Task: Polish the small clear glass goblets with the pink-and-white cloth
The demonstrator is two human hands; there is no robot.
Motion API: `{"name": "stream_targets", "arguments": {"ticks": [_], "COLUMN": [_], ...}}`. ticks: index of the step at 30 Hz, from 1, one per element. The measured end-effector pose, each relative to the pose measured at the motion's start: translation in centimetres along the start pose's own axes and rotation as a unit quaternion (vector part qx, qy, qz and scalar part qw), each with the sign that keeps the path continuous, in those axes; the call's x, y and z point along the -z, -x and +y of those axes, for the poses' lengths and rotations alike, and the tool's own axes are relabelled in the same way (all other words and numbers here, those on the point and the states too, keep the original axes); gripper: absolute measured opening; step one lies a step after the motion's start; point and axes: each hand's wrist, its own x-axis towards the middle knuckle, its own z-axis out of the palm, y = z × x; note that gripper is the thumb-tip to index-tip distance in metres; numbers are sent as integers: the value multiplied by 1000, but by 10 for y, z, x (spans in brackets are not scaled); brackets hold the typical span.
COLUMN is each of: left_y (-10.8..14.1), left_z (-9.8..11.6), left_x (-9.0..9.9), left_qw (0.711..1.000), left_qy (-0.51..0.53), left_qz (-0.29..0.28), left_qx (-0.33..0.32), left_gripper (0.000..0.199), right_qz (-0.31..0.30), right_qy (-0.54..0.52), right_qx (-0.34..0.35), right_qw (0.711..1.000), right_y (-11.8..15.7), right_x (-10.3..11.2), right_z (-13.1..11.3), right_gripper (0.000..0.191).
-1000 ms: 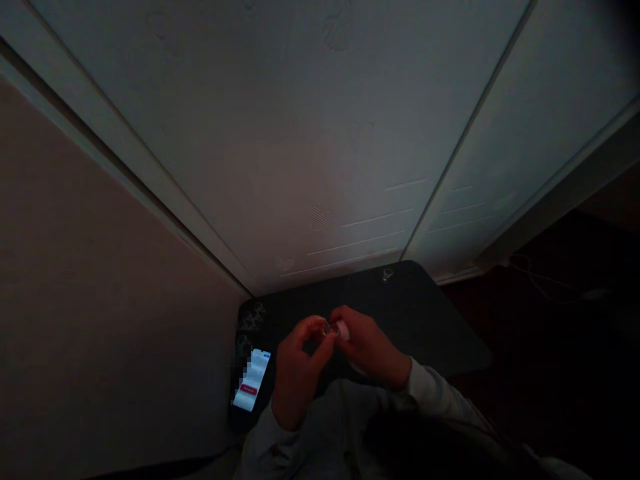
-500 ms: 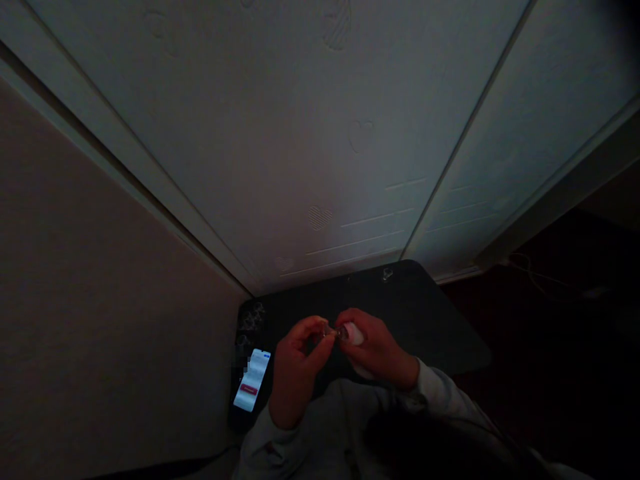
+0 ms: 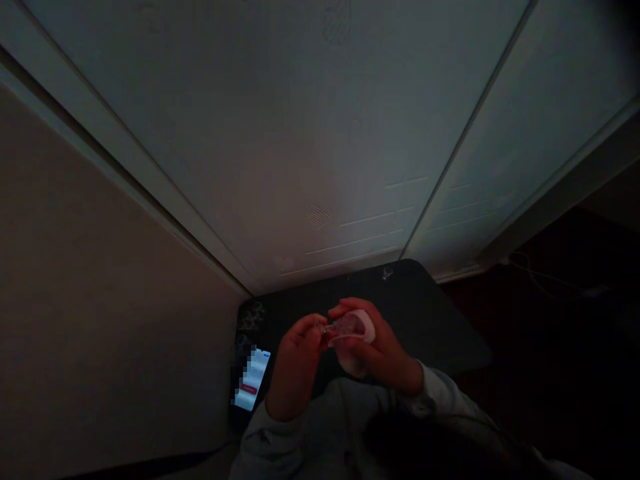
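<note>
My left hand (image 3: 295, 360) pinches one end of a small clear, shiny piece (image 3: 331, 329), glassy or plastic; its exact kind is too dark to make out. The piece's other end lies in a pale pink, soft-looking cloth or wipe (image 3: 369, 325). My right hand (image 3: 383, 347) is curled around this cloth, its fingers above and thumb below. Part of the cloth hangs under the right palm. Both hands are close together over the near half of a dark table (image 3: 425, 313).
A lit phone (image 3: 254, 380) lies at the table's left edge. Several clear, shiny pieces (image 3: 251, 315) sit behind it. Another small clear piece (image 3: 387, 273) rests at the back edge. A white panelled door (image 3: 320, 147) rises behind the table; a cable (image 3: 540, 277) lies right.
My right hand has opened out the cloth and moved slightly up, so more of the cloth and clear piece shows. My left hand has shifted slightly left, still pinching the piece.
</note>
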Motion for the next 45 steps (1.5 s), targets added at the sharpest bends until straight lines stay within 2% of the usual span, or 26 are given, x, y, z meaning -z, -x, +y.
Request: {"name": "stream_targets", "arguments": {"ticks": [6,12,19,28,35,39,41,45], "left_y": [-2,4,9,8,7,7,7,6], "left_z": [-6,0,9,12,6,3,4,6], "left_x": [6,-2,-12,-13,-9,-6,-5,-5], "left_qw": [994,980,982,976,974,973,972,973], "left_qy": [-82,-136,-128,-181,-188,-191,-194,-176], "left_qz": [-72,-143,-136,-120,-128,-130,-129,-149], "left_qx": [11,24,31,14,3,-29,-37,-18], "left_gripper": [21,29,27,29,27,26,25,25], "right_qz": [101,168,179,237,226,187,172,142], "right_qy": [-71,-112,-146,-269,-331,-367,-351,-269], "right_qx": [-11,-12,-32,-56,-67,-73,-61,-35], "right_qw": [992,979,972,932,914,908,918,952], "right_y": [-1,-4,-5,-9,-10,-7,-5,-3], "right_x": [-12,-18,-22,-27,-27,-30,-31,-29], "right_z": [-4,-12,-19,-23,-23,-21,-19,-15], "right_gripper": [49,48,48,53,51,58,58,45]}}
